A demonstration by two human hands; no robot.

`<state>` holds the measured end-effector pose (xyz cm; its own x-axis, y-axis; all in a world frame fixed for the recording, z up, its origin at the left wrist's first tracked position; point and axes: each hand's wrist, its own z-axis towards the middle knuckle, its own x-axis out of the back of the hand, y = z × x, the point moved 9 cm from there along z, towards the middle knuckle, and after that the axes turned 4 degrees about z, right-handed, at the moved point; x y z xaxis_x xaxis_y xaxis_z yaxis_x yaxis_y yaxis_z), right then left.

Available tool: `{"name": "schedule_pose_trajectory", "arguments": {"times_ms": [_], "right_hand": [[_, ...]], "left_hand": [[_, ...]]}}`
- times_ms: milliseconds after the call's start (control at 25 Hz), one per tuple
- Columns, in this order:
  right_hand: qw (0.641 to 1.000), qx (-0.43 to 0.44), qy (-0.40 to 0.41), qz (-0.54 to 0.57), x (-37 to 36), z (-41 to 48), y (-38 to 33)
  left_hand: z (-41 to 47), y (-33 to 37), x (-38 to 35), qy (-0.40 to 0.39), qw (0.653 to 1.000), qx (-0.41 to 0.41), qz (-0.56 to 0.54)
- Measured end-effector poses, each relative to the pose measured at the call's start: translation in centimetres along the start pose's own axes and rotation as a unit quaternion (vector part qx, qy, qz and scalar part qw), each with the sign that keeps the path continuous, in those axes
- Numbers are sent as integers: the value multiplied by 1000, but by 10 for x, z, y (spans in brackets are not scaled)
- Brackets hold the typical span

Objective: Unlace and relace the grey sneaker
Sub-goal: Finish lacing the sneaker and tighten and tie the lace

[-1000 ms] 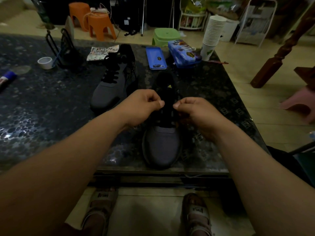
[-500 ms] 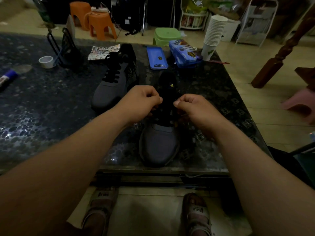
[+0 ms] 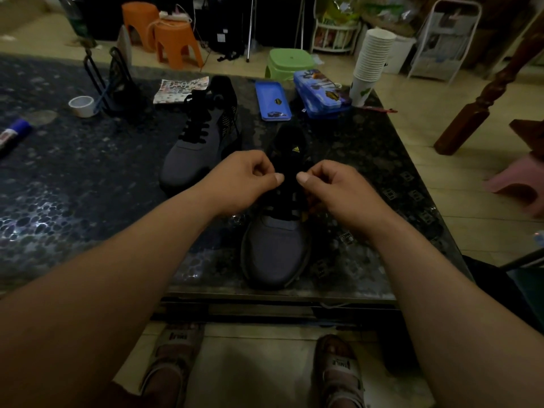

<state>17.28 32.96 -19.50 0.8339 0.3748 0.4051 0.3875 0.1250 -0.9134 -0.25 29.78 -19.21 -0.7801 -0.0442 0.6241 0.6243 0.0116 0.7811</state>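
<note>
Grey sneaker (image 3: 275,248) sat at worktop (image 3: 88,187) near edge, toe toward person, long axis pointing straight away. Left hand (image 3: 241,181) and right hand (image 3: 338,189) flanked its throat, equally near, each apparently pinching black lace (image 3: 290,198).

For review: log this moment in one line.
left hand: pinches laces | right hand: pinches laces | near grey sneaker: toe toward person, on table
</note>
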Motion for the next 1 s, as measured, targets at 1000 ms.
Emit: {"name": "schedule_pose_trajectory", "arguments": {"times_ms": [1000], "right_hand": [[996,-28,-4,86,-7,3,13]], "left_hand": [[-5,-4,-1,43,997,-43,-43]]}}
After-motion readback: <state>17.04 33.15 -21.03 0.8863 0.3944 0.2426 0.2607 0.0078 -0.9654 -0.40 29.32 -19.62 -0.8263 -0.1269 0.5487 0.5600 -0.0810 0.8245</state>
